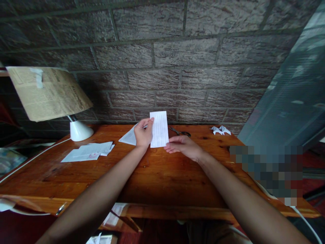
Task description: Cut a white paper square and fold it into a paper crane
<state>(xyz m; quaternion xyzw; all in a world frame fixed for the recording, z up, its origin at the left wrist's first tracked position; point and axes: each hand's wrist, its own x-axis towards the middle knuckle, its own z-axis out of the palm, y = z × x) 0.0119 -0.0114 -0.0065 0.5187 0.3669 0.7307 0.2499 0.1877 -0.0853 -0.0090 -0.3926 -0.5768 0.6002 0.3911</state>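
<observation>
Paper (159,129) is held up over the table (167,183), its left edge pinched by the left hand (143,132), its lower right corner by the right hand (182,146). Its faint rows may be print. A pale triangular sheet (129,136) is partly covered by the left hand; scissors (180,132) are seen near the right.

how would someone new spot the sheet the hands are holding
Against the dark brick wall stands a brown wooden desk. Above it, the left hand and right hand hold a white rectangular paper sheet. Unlike the white papers lying further left, it is held up.
</observation>
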